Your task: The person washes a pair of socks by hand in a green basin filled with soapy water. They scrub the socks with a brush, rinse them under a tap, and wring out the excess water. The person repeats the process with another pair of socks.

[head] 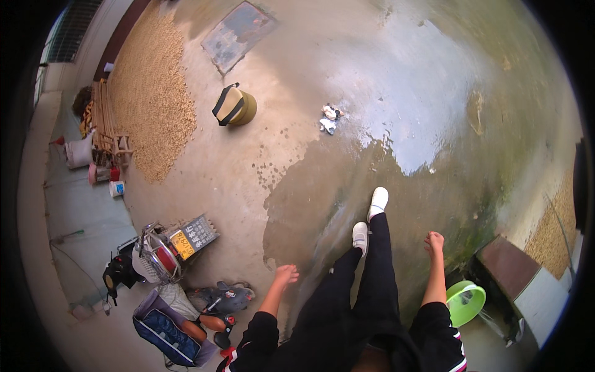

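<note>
My left hand (286, 275) hangs over the concrete floor with its fingers slightly apart and nothing in it. On the other side, my right hand (434, 242) is loosely curled above the wet floor, and no object shows in it. Both arms swing free of my body. My feet, in white shoes (379, 200), are set one ahead of the other on the wet patch. Nearest to my right forearm is a bright green plastic basin (468, 307). A parked motorbike's rear rack (160, 253) stands left of my left hand.
Ahead lie crumpled white scraps (329, 120) and an olive bucket with a black strap (241, 109). Grain or nuts (151, 97) spread along the left wall, near a metal floor cover (237, 35). A scooter with a blue-lined basket (169, 332) stands left; a brown-topped ledge (509, 267) is right.
</note>
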Demonstrator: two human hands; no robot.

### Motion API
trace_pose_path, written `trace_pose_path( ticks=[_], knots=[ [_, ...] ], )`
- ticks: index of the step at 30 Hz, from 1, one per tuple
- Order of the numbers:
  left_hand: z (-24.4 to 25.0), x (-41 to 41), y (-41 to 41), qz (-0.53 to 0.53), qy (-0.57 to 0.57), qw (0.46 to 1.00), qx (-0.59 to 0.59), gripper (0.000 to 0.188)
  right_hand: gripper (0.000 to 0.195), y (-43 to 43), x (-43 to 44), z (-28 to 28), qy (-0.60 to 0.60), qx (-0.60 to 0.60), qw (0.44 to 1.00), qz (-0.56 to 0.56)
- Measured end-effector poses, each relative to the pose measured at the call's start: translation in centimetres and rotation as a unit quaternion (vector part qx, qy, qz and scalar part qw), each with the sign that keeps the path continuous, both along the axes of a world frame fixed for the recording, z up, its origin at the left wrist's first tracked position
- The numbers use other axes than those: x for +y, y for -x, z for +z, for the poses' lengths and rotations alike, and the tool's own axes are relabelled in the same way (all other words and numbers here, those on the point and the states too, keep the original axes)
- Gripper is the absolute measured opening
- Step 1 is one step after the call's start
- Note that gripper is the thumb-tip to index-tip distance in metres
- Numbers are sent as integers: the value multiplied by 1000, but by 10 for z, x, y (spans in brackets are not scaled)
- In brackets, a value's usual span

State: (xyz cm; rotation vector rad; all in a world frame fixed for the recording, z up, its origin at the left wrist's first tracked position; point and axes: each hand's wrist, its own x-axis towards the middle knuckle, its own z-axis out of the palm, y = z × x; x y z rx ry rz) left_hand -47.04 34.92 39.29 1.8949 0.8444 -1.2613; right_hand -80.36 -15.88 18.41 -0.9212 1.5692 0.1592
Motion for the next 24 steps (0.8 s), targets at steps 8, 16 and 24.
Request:
trace_pose_path(
  ticks=[8,16,24],
  knots=[
    [-3,49,-11,174,-53,983,26,20,31,-305,-85,-11,310,35,898,310],
    [-21,82,-20,261,-73,949,161,17,38,-586,-52,-46,331,-26,832,444],
    [-52,86,-166,322,-162,927,106,28,67,-756,8,-163,399,99,726,551]
  ],
)
